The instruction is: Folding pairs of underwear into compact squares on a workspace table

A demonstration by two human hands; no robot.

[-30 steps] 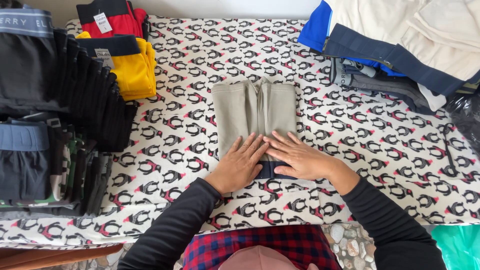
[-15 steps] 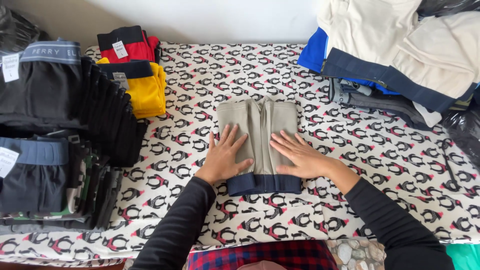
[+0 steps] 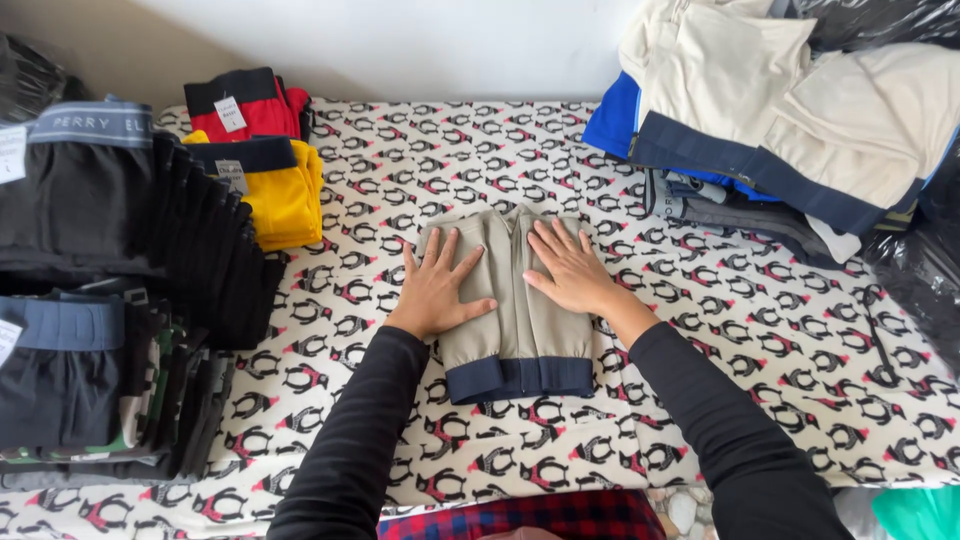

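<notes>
Soft matt cloth under both palms: the folded khaki garment (image 3: 520, 300) looks like a fine knit, its navy waistband (image 3: 522, 378) a denser ribbed elastic. The bedsheet (image 3: 760, 330) beneath is thin printed cotton, flat and dull. Off to one side, the red and yellow underwear (image 3: 270, 160) carries small paper tags. Black plastic wrap (image 3: 915, 290) at the far edge is glossy and crinkled. Long sleeves (image 3: 350, 450) look smooth, stretchy jersey.

left hand (image 3: 438, 288): flat, palm down, fingers spread and pointing away from the body
right hand (image 3: 570, 270): flat, palm down, fingers spread, just beside the left
arms: both in black sleeves, reaching forward, converging
</notes>
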